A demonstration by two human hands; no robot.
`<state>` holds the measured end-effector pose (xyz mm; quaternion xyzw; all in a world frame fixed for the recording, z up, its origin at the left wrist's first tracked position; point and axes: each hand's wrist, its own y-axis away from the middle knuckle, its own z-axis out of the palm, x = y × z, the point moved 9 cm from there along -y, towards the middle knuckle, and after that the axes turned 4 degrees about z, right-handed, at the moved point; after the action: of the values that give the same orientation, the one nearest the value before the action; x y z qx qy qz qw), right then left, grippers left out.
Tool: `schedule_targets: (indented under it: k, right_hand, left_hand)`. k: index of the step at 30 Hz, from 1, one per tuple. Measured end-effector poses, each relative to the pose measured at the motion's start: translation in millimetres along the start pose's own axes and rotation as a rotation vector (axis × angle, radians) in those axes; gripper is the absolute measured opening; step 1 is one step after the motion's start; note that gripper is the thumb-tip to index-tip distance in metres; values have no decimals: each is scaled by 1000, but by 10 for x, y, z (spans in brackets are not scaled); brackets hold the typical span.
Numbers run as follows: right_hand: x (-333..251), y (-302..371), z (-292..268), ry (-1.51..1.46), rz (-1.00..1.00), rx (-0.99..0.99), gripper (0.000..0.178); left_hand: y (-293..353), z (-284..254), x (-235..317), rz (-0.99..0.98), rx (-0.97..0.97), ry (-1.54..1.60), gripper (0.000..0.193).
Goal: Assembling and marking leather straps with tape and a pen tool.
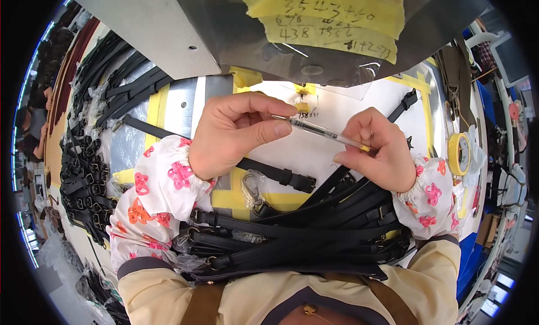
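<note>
Clock is centred on the pen, 12 = straight ahead of me. Nearest first: pile of black straps (303,232) at 6, crossing each other, metal buckles and rings at the ends, bits of clear wrap at its left end. Metal snap hook (251,187) at 8 in clear plastic, just beside the pile. Single buckled strap (275,176) between 7 and 8, below my left hand.

Clear pen (325,132) is mid-air between my hands, over the white sheet (323,166), tilted, yellow end lower right. Left hand (238,131) at 9: thumb and index pinched on the other end. Right hand (382,151) at 4: fingers curled about the yellow end; can't tell if they press on it. Floral sleeve covers on both wrists.

Further out: tape roll (459,154) at 4, yellow, past my right wrist. Another black strap (402,105) at 2. Dark machine housing (331,55) at 12, yellow handwritten tape on its face. Heap of buckled straps (84,179) at 8 to 9. Farthest: co-worker (35,128) at 9, left edge; screen (511,58) at 2.
</note>
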<state>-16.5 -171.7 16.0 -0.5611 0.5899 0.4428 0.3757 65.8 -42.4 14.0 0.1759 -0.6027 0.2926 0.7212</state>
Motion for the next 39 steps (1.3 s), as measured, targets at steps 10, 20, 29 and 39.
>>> schedule_targets:
  k: [10,20,29,39]
  right_hand:
    - [186,39,156,-445,395,-177,10]
    - [179,6,44,-226,158,17,9]
    - [89,2,167,-193,189,-175,17]
    - [147,1,124,-266,174,-82,11]
  left_hand:
    - [14,39,-17,-7,-12,30,20]
    - [19,55,-100,-65,27,244,21]
    - [22,76,-79,-58,26,129,21]
    - [10,18,-111,-60,41,82,21]
